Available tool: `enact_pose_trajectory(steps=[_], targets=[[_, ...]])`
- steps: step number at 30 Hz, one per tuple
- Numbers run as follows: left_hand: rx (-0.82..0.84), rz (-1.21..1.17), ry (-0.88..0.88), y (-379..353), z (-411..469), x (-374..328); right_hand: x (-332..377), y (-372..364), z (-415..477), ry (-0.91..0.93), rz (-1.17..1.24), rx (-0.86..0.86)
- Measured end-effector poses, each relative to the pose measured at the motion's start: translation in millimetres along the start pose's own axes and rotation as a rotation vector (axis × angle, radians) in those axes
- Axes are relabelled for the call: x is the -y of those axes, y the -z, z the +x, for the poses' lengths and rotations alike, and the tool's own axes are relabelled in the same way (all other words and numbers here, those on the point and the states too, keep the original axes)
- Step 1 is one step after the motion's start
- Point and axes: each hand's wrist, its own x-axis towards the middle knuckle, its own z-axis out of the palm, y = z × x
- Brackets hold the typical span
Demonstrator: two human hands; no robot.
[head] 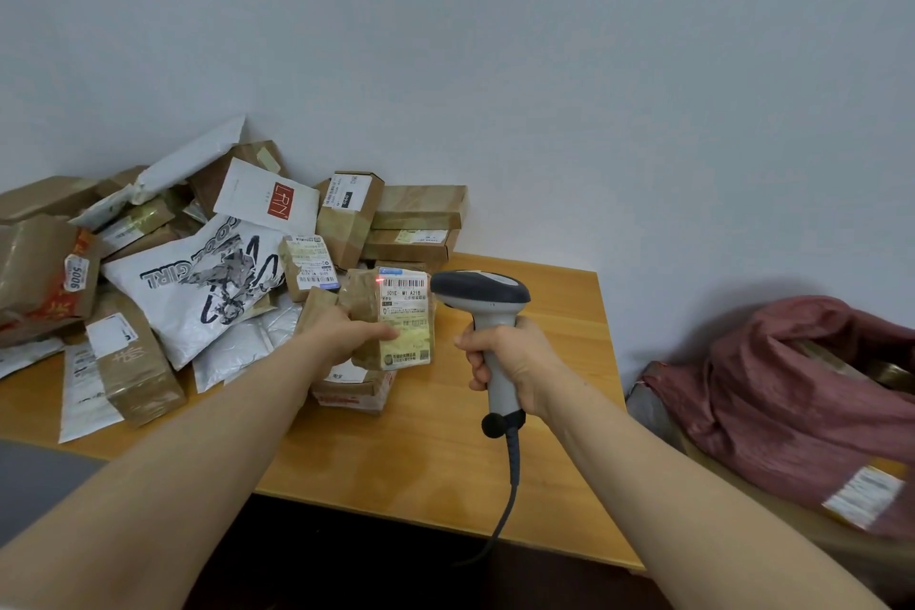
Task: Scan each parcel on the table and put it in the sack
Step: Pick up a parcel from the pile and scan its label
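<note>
Left hand (346, 337) grips a small brown taped parcel (365, 297): fingers curled round its left side, thumb pressed across the front over the white label (403, 312). Parcel upright, label facing the camera, held low over the table (445, 451) at the right edge of the pile (148, 263). A flat box (354, 389) lies on the tabletop right under it; whether they touch can't be told, the hand covers that spot

Right hand (510, 357) is clamped in a full fist round the grey handle of the scanner (482, 290). Dark scanner head points left at the parcel, just beside the label's top right corner. Red dot (380, 281) sits at the left end of the barcode on top of the label. Cable (512, 471) drops from the handle butt and hangs past the near table edge

Sack (792, 401) is dark red and crumpled, right of the table and lower, well apart from the parcel. Its mouth gapes at upper right with something brown inside, probably parcels, too blurred to be sure. A blurred white-labelled package (861, 495) shows at its lower edge

Pile fills the left half of the table against the wall (544, 64): brown boxes and white bags heaped. On top a white mailer (198, 292) printed COOL GIRL, behind it a white envelope (270, 201) with a red square logo. A stack of brown boxes (421, 218) stands at the wall behind the held parcel
</note>
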Motion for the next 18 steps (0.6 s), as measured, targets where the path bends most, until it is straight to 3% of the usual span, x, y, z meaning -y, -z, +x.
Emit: enact_pose_trajectory(steps=[12,18], targets=[[0.132,0.012,-0.015,-21.1,18.7,-5.1,-9.2,11.7,2.2,-0.024,0.085,-0.071],[0.351,-0.052,-0.017,-73.6,17.3,-16.8,-30.4,69.7,-5.7,-0.023,0.287,-0.292]])
